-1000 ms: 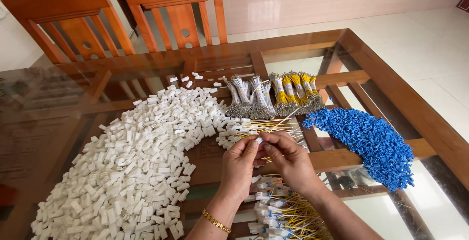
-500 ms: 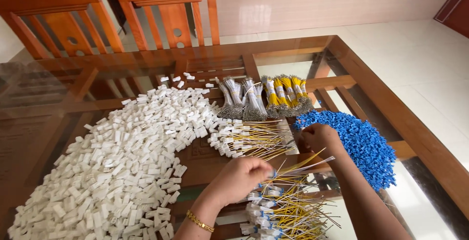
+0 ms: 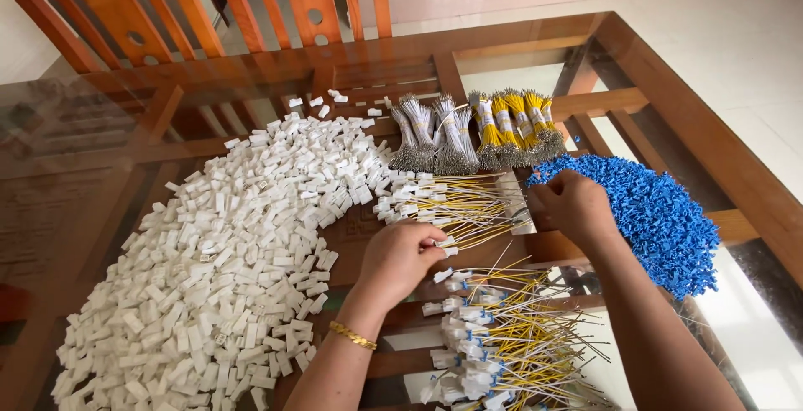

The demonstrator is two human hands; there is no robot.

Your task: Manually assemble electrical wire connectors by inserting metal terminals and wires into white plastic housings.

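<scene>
Left hand: a white connector with yellow leads is pinched at the fingertips, just beside the white connector pile | Right hand: closed at the edge of the blue connector heap; grasp cannot be told | Finished leads are laid below on the glass table | Bundled wires are placed behind.

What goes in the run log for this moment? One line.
left hand: holds white connector | right hand: at blue connector pile | glass table

You had a glass table loaded with white connectors, blue connectors, wire bundles and loose yellow wires.
</scene>
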